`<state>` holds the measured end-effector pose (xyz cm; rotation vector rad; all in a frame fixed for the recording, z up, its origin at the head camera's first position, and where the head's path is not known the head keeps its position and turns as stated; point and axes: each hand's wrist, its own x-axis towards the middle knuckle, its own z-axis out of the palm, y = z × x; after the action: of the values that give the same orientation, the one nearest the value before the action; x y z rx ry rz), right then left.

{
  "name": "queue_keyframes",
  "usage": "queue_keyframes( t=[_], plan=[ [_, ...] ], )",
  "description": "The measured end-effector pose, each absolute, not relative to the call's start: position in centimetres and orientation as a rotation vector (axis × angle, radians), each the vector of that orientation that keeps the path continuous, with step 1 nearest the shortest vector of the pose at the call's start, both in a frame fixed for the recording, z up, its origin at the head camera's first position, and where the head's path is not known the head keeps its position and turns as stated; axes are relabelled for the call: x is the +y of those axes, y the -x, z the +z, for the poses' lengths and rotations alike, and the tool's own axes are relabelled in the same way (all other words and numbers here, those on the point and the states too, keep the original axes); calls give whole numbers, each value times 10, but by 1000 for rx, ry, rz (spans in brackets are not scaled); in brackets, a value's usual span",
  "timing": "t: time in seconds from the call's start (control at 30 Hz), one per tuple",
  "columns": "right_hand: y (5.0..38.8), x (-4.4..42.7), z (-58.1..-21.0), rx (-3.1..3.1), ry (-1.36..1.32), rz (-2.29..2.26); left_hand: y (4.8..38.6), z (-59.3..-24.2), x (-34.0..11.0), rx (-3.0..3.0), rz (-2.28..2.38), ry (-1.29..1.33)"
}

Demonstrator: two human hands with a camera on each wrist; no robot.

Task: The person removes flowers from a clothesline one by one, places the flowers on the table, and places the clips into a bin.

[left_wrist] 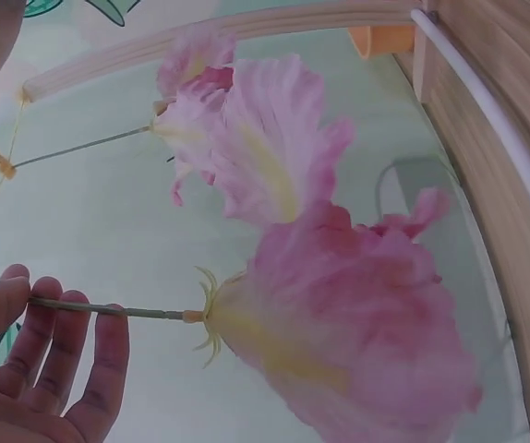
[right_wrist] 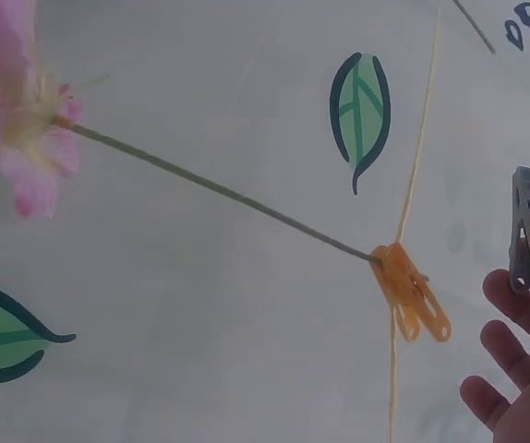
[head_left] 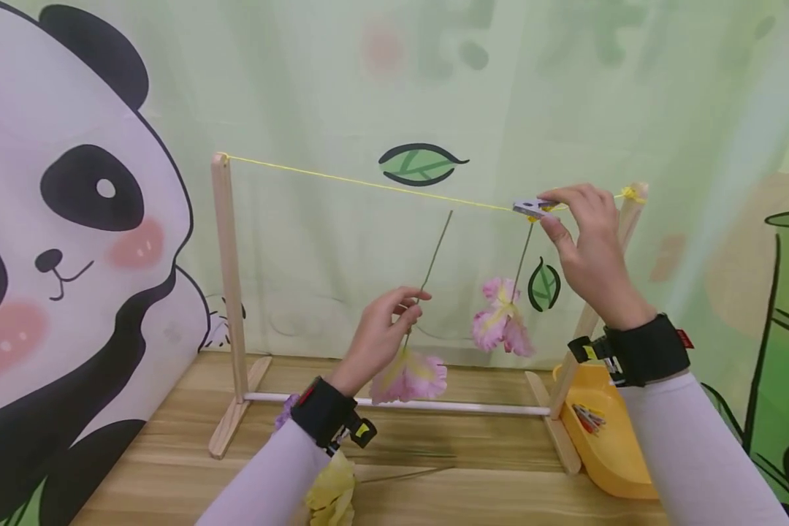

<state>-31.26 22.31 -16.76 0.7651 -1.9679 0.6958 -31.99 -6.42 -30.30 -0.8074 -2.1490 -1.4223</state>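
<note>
1. Sleeves (head_left: 703, 438): nearest my head feed, both cut off by the frame edges; a black wristband (head_left: 647, 349) on each wrist.
2. Left hand (head_left: 384, 325): pinching the stem of the held flower (head_left: 408, 376), pink, whose head hangs below the fingers. The stem's tip stands just under the line in my head view.
3. Right hand (head_left: 592, 245): thumb and fingers gripping the grey clip (right_wrist: 526, 231), apart from the line. I cannot tell how far its jaws are parted.
4. Yellow clip (right_wrist: 408, 291): on the line (head_left: 368, 182), fastening the hung flower (head_left: 500, 325) by its stem; mostly hidden behind the grey clip from the head.
5. Rack (head_left: 229, 292): wooden posts, white rod (head_left: 493, 409); the right hand and wrist block part of the right post.
6. Yellow flower (head_left: 332, 489): on the table (head_left: 164, 467), cut off below.
7. Purple flower (head_left: 286, 413): largely behind the left wrist, detail lost.
8. Tray (head_left: 608, 467): orange, holding small clips (head_left: 588, 418) too jumbled to count; post and sleeve overlap it.
9. Backdrop (head_left: 302, 88): printed panda, leaves; lettering cropped in the right wrist view.
</note>
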Motion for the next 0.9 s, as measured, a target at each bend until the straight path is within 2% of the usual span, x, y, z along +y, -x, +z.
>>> queue_keyframes(
  t=[0.5, 0.9],
  plan=[
    [297, 263, -228, -1927, -529, 873, 287, -341, -93, -2080, -1248, 765],
    [297, 291, -263, -1854, -388, 970, 265, -351, -104, -2185, -1055, 734]
  ],
)
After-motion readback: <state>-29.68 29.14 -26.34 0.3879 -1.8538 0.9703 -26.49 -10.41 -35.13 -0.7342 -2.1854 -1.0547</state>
